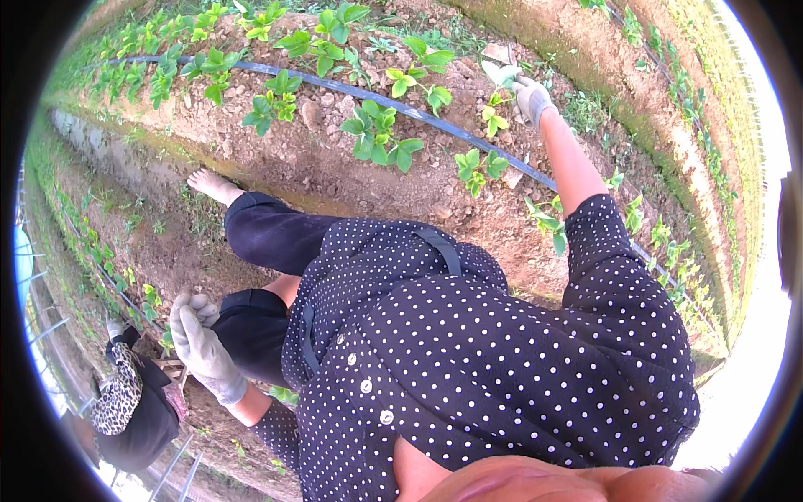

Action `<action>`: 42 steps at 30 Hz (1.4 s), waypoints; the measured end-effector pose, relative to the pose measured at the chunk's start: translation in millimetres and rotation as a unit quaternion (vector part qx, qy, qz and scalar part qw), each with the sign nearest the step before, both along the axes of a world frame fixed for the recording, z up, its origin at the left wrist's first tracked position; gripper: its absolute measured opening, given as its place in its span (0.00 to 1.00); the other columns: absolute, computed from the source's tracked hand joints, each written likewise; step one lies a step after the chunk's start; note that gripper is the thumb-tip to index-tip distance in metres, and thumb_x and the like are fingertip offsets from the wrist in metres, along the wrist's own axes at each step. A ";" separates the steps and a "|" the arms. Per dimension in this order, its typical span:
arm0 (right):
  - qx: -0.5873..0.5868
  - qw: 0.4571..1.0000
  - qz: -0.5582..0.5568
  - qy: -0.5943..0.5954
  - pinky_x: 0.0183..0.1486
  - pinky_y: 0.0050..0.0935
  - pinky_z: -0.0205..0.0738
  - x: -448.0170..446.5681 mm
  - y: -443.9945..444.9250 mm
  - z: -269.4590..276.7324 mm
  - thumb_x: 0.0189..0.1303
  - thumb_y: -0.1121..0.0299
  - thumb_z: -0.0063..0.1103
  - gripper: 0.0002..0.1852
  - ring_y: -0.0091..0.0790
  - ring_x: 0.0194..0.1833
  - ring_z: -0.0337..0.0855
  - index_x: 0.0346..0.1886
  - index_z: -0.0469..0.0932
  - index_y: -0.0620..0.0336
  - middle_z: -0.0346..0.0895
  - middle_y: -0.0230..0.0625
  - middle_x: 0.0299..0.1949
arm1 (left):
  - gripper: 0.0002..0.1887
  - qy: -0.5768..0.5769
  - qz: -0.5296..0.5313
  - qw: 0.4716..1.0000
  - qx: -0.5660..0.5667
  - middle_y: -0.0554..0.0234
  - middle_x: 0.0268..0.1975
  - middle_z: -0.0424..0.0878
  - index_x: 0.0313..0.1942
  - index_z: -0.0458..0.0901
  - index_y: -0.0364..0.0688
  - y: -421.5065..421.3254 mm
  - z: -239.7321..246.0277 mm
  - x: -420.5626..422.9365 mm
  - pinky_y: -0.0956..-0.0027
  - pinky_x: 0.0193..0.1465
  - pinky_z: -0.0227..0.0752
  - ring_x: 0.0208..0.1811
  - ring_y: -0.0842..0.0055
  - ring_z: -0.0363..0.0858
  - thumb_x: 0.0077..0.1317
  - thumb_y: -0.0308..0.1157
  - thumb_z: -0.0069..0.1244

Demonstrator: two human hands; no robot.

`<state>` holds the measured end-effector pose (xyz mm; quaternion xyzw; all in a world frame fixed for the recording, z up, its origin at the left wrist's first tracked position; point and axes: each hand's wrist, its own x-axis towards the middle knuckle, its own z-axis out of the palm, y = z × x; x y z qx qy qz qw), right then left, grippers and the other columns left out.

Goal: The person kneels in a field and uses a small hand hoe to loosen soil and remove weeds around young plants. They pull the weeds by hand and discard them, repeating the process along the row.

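Observation:
My right hand (pixel 532 103), in a pale work glove, is stretched out over the raised bed. Its fingers grip a leaf (pixel 500 74) whose pale underside is turned up; yellow-green leaves (pixel 494 120) of the same strawberry-like plant hang below. My left hand (pixel 199 345), also gloved, is held in the air beside my bent knee. Its fingers are curled together, and no thing shows in them. Between my foot and right hand, a drip irrigation hose (pixel 401 106) runs along the bed. Leafy young plants (pixel 379 135) grow on both sides of it.
My bare foot (pixel 213 186) stands in the furrow (pixel 276 194) beside the bed. At lower left a co-worker (pixel 138 408) bends over another row, a gloved hand (pixel 115 327) near its plants. Metal rods (pixel 169 467) stick up nearby. Another planted bed (pixel 702 125) lies to the right.

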<state>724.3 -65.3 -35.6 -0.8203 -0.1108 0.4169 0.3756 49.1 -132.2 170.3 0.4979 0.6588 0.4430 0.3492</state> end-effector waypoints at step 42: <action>0.002 0.979 0.150 -0.141 0.59 0.29 0.77 -30.6 -138.8 31.1 0.75 0.66 0.59 0.25 0.29 0.57 0.86 0.74 0.76 0.57 0.85 0.35 0.63 | 0.17 -0.049 -0.260 0.955 -0.131 0.63 0.46 0.88 0.61 0.81 0.33 115.0 -40.1 121.8 0.76 0.49 0.78 0.42 0.81 0.84 0.82 0.35 0.47</action>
